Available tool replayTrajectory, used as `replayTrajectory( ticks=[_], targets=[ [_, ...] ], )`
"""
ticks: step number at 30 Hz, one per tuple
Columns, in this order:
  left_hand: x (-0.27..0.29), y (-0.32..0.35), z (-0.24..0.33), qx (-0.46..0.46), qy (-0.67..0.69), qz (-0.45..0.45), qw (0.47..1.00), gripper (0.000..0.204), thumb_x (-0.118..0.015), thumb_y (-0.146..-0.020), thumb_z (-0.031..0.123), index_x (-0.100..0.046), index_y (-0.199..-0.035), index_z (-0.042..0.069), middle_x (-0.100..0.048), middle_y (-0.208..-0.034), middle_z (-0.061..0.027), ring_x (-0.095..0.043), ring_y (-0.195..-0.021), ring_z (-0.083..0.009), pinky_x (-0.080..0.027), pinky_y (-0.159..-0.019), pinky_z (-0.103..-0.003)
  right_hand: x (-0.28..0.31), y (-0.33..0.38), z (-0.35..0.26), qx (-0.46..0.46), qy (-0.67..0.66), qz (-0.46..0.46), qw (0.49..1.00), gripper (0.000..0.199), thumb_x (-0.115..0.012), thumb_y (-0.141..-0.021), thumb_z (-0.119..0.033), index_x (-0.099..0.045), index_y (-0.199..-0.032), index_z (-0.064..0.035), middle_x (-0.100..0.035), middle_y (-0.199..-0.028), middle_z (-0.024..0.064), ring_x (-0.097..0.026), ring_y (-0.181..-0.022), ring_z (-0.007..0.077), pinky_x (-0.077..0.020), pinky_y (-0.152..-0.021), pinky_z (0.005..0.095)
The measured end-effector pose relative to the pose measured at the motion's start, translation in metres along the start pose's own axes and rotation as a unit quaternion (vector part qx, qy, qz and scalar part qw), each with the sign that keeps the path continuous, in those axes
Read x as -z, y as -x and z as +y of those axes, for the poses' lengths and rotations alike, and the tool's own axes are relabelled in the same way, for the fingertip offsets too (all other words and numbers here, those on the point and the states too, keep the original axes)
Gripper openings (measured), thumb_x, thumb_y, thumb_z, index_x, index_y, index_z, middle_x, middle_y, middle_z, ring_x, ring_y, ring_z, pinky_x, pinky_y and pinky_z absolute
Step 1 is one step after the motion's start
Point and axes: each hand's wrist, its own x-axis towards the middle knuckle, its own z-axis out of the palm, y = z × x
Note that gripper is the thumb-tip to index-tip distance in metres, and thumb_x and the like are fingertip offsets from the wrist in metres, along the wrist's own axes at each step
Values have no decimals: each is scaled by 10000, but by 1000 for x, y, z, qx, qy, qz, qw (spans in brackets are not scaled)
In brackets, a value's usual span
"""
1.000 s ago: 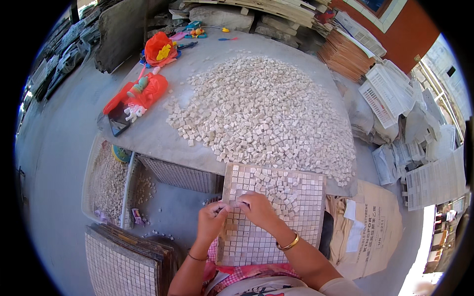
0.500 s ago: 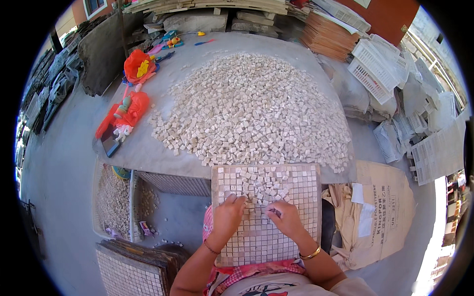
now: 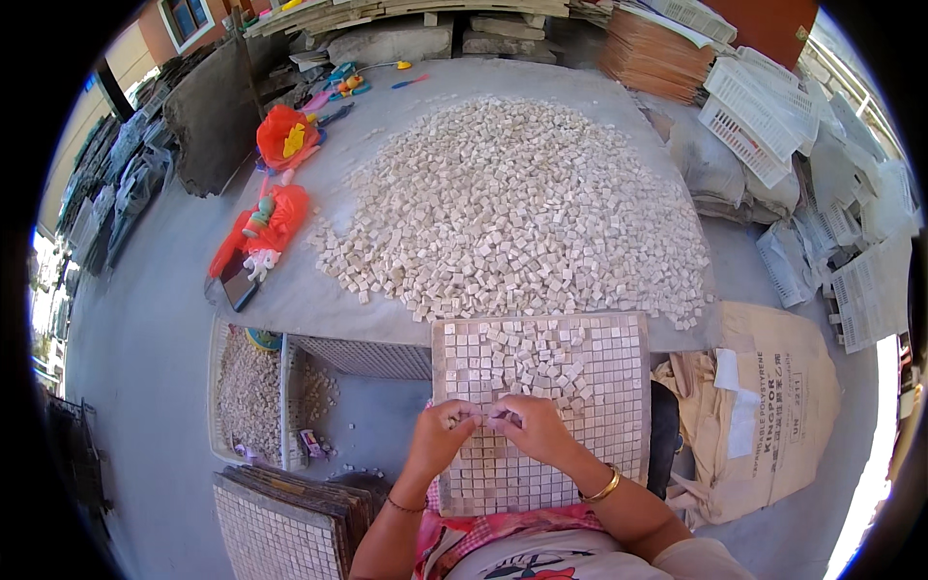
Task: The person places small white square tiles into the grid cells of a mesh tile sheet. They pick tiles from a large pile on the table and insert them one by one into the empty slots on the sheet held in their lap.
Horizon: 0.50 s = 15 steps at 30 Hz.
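Observation:
A square mosaic tray (image 3: 619, 454) with a grid of small cells lies in front of me, its lower part filled with rows of pale square stone tiles. Loose tiles (image 3: 551, 362) are heaped on its upper middle. Over the tray's left half, my left hand (image 3: 445, 437) is closed with thumb and fingers pinched together. My right hand (image 3: 532, 430) is pinched too, its fingertips almost meeting the left ones. Whatever sits between the fingertips is too small and hidden to make out. Beyond the tray spreads a big pile of the same tiles (image 3: 522, 203) on a grey slab.
Left of the tray stand a white bin (image 3: 253, 396) of tiles and a stack of filled trays (image 3: 275, 517). Red plastic bags (image 3: 280, 217) with toys and a phone (image 3: 239, 288) lie at the slab's left. A brown paper sack (image 3: 783, 416) and white crates (image 3: 754, 116) are on the right.
Both hands have come together: the right has moved left across the tray toward the left hand, leaving the loose tiles uncovered. The whole view has shifted slightly.

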Motion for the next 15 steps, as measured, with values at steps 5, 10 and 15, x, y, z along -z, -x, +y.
replayTrajectory(
  ticks=[5,10,15],
  targets=[
    [18,14,-22,117,190,67,972,114,-617,-876,102,-645,-876,-8,-532,-667,27,-436,-566,-23,-334,-505,-179,-23,2,18,90,91,7,992,113,-631,-808,-160,-626,-835,-51,-613,-793,127,-601,-775,299,-478,-663,391],
    [23,31,-47,121,186,110,969,125,-604,-885,102,-635,-848,-13,-499,-635,60,-381,-534,-7,-276,-471,-173,-55,2,16,95,200,2,975,112,-638,-806,-171,-628,-870,-80,-588,-796,108,-596,-749,303,-486,-652,403],
    [25,42,-66,112,131,138,975,105,-609,-856,60,-656,-834,-30,-601,-745,18,-530,-695,-48,-431,-621,-213,-59,2,13,117,280,-18,953,111,-615,-816,-158,-619,-899,-83,-585,-820,95,-604,-770,294,-497,-657,396]
  ],
)
